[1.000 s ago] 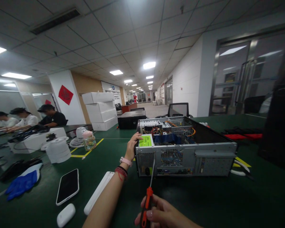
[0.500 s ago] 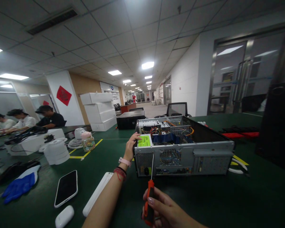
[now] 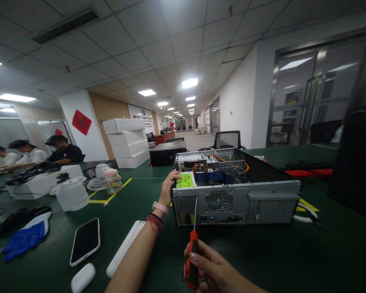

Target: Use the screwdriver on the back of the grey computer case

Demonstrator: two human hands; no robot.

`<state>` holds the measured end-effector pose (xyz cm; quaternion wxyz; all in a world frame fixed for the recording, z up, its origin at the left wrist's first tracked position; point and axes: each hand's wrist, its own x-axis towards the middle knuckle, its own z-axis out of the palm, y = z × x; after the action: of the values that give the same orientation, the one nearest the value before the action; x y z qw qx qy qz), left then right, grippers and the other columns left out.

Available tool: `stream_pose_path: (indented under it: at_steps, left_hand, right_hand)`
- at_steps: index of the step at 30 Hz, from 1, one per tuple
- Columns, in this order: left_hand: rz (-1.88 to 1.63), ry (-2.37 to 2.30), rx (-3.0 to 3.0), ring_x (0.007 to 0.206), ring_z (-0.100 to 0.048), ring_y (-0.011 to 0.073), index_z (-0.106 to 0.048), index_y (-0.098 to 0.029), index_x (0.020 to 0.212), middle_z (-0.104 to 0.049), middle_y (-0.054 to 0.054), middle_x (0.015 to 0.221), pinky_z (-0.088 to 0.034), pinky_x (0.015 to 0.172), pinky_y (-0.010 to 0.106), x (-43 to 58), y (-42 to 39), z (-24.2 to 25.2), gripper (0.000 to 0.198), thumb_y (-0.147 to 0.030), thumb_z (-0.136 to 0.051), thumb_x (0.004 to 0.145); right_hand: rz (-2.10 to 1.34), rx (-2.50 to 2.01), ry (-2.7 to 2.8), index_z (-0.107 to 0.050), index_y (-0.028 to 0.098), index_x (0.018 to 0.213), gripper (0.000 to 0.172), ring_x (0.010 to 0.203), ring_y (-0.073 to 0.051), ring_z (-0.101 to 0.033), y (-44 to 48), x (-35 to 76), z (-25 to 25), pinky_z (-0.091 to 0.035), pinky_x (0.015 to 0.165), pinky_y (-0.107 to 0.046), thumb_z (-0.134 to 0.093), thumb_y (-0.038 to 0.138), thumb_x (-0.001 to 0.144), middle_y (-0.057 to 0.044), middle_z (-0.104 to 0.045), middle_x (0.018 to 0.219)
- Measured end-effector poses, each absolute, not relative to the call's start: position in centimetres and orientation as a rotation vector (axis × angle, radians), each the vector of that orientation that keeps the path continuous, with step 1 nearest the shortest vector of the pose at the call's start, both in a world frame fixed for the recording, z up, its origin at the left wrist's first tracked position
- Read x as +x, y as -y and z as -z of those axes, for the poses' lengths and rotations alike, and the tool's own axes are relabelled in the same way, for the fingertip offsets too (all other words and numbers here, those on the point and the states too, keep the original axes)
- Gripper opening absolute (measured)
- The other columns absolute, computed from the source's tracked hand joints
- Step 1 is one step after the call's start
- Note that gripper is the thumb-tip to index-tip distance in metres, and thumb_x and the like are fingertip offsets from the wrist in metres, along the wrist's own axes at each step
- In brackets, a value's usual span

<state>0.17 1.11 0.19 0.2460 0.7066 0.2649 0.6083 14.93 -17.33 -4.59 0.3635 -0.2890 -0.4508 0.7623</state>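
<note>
An open grey computer case (image 3: 256, 199) lies on the green table (image 3: 262, 260), its rear panel facing me. My left hand (image 3: 168, 187) grips the case's left top corner beside the power supply with the green label (image 3: 185, 180). My right hand (image 3: 213, 270) is closed round the orange handle of a screwdriver (image 3: 191, 256). Its thin shaft points up at the rear panel near the power supply's grille (image 3: 183, 204). Coloured cables fill the case.
A phone (image 3: 85, 241), a white bar (image 3: 125, 248) and a white earbud case (image 3: 83, 277) lie at the left. Further left sit a blue glove (image 3: 24, 239), white fans (image 3: 71, 194) and a jar (image 3: 112, 181). Three people sit at the far left. A black panel (image 3: 356, 158) stands at the right.
My right hand with the screwdriver has shifted slightly right and the shaft now stands closer to the rear panel. My left hand has stayed on the case corner.
</note>
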Motion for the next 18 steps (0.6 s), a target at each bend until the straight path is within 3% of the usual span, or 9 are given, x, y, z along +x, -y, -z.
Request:
stream_pose_path:
  at_steps: [18]
  left_hand:
    - [-1.657,-0.712,1.961,0.126,-0.042,0.0236,-0.066,-0.016,0.083,-0.061,0.008,0.117,-0.026,0.109,0.040,0.0,-1.4,0.0,0.034,-0.026,-0.033,0.081]
  right_hand:
    - [-1.962,-0.811,1.099,-0.045,0.019,0.093,0.057,0.052,-0.006,-0.052,17.9,15.2,2.5,-0.037,0.047,-0.018,-0.071,0.057,0.060,0.004,-0.057,0.064]
